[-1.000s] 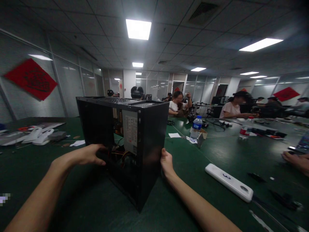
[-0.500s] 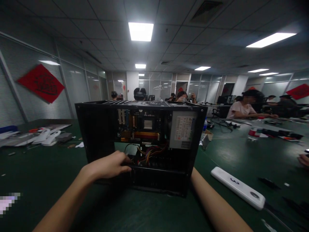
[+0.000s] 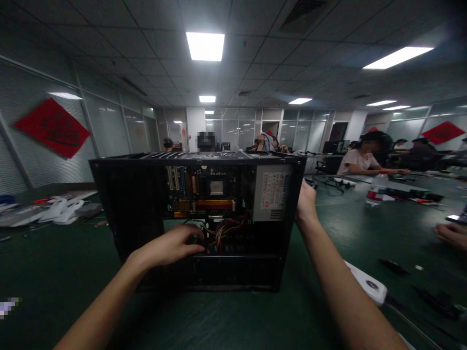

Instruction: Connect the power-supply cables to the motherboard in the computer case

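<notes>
- Worktop (image 3: 197, 318): green, carrying the computer case, with assorted parts spread at left and right.
- Computer case (image 3: 241, 271): black metal, centrally placed directly before the person, open side facing the camera. Shadow obscures the lower edge; firm contact with the worktop cannot be confirmed.
- Motherboard (image 3: 203, 190): mounted inside the case, upper middle, expansion slots at its left.
- Power supply unit (image 3: 272, 193): grey, labelled, seated in the upper right corner of the case.
- White plastic device (image 3: 372, 287): on the worktop at right, partly hidden by the right forearm.
- Plastic bottle (image 3: 377, 188): red cap, standing farther back at right.
- Left hand (image 3: 177, 244): inside the opening at the lower rail, fingers curled, thumb extended. Fingertips lie in shadow; whether they grip anything cannot be determined.
- Right hand (image 3: 306, 201): at the right side of the case, near the power supply unit. Fingers are largely concealed; grip cannot be determined.
- Wire bundle (image 3: 221, 232): multicoloured, hanging inside the case, right of the left hand.
</notes>
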`<state>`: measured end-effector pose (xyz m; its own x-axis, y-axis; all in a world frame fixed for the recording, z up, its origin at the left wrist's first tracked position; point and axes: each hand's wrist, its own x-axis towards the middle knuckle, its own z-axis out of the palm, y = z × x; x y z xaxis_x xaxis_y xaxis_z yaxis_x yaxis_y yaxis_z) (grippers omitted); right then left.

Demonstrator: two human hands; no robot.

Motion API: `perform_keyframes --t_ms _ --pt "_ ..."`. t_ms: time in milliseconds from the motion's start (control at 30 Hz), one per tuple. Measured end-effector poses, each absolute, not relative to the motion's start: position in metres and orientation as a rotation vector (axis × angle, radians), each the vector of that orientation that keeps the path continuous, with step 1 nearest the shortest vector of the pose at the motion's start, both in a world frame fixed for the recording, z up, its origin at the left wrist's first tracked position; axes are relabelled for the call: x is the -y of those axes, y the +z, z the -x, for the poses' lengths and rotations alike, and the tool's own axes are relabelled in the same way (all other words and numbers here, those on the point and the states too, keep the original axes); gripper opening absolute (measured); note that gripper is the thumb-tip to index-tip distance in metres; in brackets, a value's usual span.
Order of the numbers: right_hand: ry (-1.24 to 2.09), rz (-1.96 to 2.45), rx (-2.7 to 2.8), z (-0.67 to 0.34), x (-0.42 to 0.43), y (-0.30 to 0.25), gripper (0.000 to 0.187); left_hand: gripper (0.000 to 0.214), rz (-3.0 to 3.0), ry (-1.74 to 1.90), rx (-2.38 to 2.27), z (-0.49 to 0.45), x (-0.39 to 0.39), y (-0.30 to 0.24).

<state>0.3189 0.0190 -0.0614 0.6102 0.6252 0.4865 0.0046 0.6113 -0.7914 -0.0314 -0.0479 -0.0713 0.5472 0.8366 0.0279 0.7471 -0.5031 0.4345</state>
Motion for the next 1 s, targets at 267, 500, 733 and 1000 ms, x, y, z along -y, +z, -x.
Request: perform_keyframes --t_ms 267,500,733,1000 --pt "-0.358 0.347 1.261 -0.239 0.111 0.001 0.029 0.039 -2.198 1.109 -1.242 0.001 0.041 -0.046" --pt "0.412 0.778 1.898 -0.184 0.081 -0.016 0.038 0.042 -1.931 1.408 -1.0 -0.021 0.061 -0.018" --pt "0.84 0.621 1.803 -0.198 0.074 -0.021 0.033 0.055 -1.8 1.101 -0.961 0.009 0.072 -0.016" --pt "0.962 0.587 1.777 -0.2 0.08 -0.016 0.024 0.05 -1.862 1.094 -0.98 0.017 0.084 -0.004"
